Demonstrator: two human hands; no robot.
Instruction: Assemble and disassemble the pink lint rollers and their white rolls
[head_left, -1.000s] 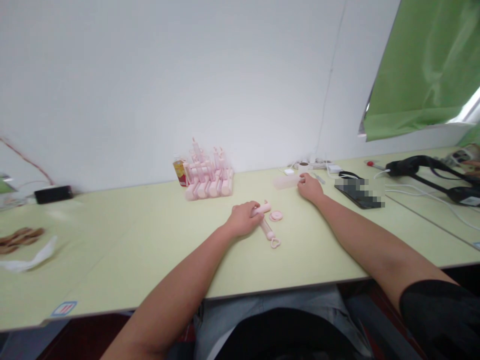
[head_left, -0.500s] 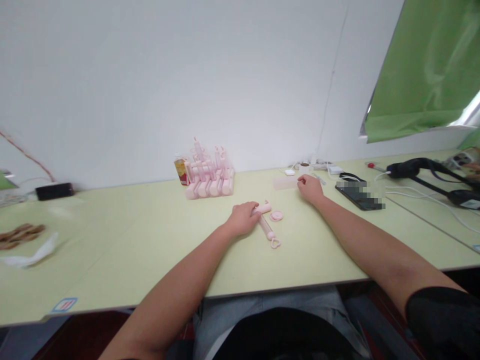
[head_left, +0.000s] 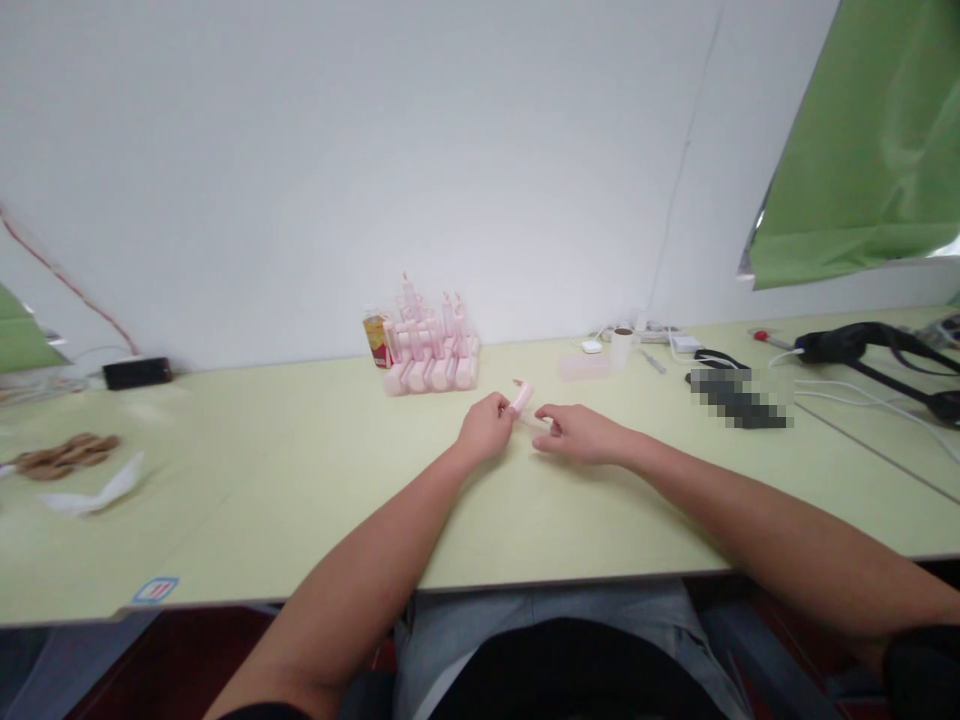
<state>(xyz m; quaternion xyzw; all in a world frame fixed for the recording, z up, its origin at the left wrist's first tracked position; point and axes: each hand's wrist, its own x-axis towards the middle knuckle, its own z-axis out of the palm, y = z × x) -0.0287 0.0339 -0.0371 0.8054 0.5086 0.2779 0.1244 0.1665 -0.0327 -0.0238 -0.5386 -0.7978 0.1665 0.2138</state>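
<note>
My left hand (head_left: 487,428) is closed around a small pink tube-shaped piece (head_left: 520,397) whose end sticks up past my fingers. My right hand (head_left: 576,434) lies just to its right on the pale green table (head_left: 300,480), fingers curled and pinched at a pale pink part (head_left: 541,422) between the two hands; what that part is I cannot make out. A stack of similar pink pieces (head_left: 431,352) stands farther back by the wall. A translucent pink flat piece (head_left: 583,367) lies behind my right hand.
A small bottle (head_left: 377,335) stands beside the pink stack. A white cup (head_left: 621,348), a power strip with cables, a dark phone (head_left: 731,396) and black straps (head_left: 870,345) lie at the right. A black box (head_left: 136,373) and brown bits (head_left: 64,455) lie left.
My right hand has let go of the translucent piece at the back and come in beside my left hand. My left hand has tilted the pink tube up off the table.
</note>
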